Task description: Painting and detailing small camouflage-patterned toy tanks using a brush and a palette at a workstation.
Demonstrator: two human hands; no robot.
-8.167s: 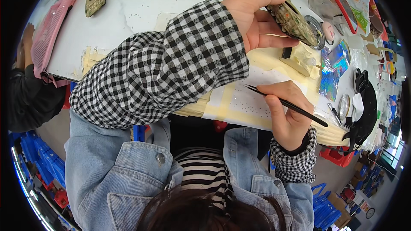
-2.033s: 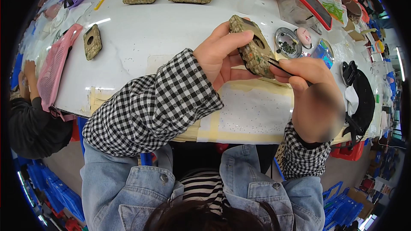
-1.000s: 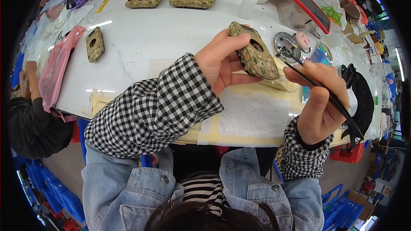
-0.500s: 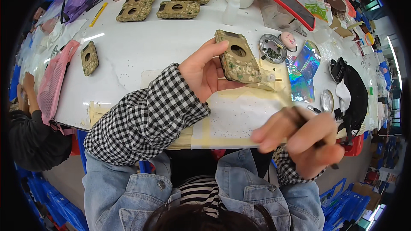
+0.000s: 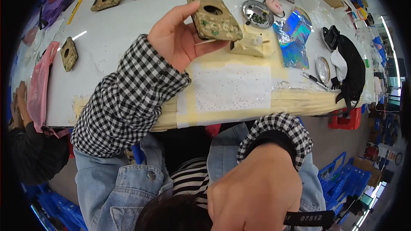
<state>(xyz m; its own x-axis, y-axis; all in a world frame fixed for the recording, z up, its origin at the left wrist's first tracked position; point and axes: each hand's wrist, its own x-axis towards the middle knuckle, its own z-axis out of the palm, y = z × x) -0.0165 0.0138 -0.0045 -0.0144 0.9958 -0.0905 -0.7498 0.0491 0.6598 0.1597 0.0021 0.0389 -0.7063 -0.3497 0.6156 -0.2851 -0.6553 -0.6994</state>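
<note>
Upper middle of the frame, the left hand (image 5: 173,38) is clasping a camouflage case (image 5: 217,25), thumb lying on its left edge and fingers propping it below, the case jutting rightward from the grip! Lower right, the right hand (image 5: 259,190) is clutching a black tool (image 5: 310,218), its flat end poking out.

Bright, even light falls across the white surface (image 5: 143,19), with a glare streak (image 5: 79,35) at upper left. The iridescent sheet (image 5: 294,38) glints at right. A light strip (image 5: 388,38) bends along the right rim, and black corners frame the fisheye view.
</note>
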